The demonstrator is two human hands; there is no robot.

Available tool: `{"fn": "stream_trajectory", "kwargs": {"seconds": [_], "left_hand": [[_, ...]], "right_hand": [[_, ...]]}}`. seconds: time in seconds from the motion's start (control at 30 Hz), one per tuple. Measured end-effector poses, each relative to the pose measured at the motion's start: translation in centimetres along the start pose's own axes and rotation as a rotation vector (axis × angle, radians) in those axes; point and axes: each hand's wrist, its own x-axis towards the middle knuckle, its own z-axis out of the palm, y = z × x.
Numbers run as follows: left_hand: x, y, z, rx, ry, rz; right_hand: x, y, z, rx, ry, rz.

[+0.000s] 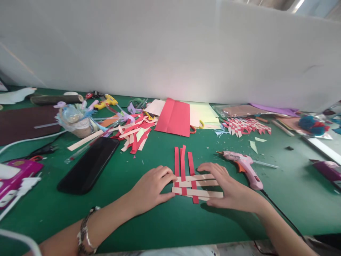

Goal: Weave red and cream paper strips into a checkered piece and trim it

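No tight grip here tbh, nothing's being clenched. The left grip (pixel 156 185) is rested at the left ends of the pale strips (pixel 205 193), thumb and fingers parted, and the right grip (pixel 231 190) is spread around the right ends. It looks like the strips are steadied from both sides because no fastening can be seen on them.

Biggest thing first: the green surface (pixel 149 227). The woven bit is laid flat on its near part, between both grips, probably so either side can be reached equally. A creased red sheet (pixel 173 119) is set farther back, seemingly out of the way. Loose strips are heaped in a pile (pixel 135 135) beside it, handy for spares, at a guess. The phone (pixel 89 165) is parked at a slant on the left, well apart from the weave. A pink glue gun (pixel 246 165) is laid on its side by the right grip, likely for easy reach.

Three red strips (pixel 190 161) are crossed by the pale ones, with gaps between, far ends sticking out. Tiniest: a pale green scrap (pixel 253 146), probably just an offcut.
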Motion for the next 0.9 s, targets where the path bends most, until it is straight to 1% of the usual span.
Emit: {"fn": "stream_trajectory", "kwargs": {"seconds": [0.13, 0.27, 0.37, 0.5, 0.67, 0.8, 0.9], "left_hand": [[-0.1, -0.2, 0.2, 0.013, 0.000, 0.013], [0.0, -0.2, 0.4, 0.022, 0.003, 0.011], [0.0, -0.2, 0.5, 0.023, 0.012, 0.012], [0.0, -0.1, 0.4, 0.018, 0.014, -0.002], [0.0, 0.3, 0.4, -0.010, 0.019, -0.034], [-0.1, 0.5, 0.6, -0.058, 0.037, -0.060], [0.0, 0.5, 0.8, -0.034, 0.069, -0.085]], "right_hand": [[-0.3, -0.3, 0.5, -0.052, 0.016, 0.010], [0.7, -1.3, 1.0, -0.062, 0.039, -0.010], [1.3, -1.8, 1.0, -0.041, 0.035, -0.049], [1.1, -1.8, 0.8, -0.019, 0.019, -0.066], [0.6, -1.7, 1.0, -0.043, 0.074, -0.010], [1.0, -2.2, 1.4, -0.060, 0.082, -0.030], [1.3, -2.4, 1.4, -0.074, 0.080, -0.047]]}}
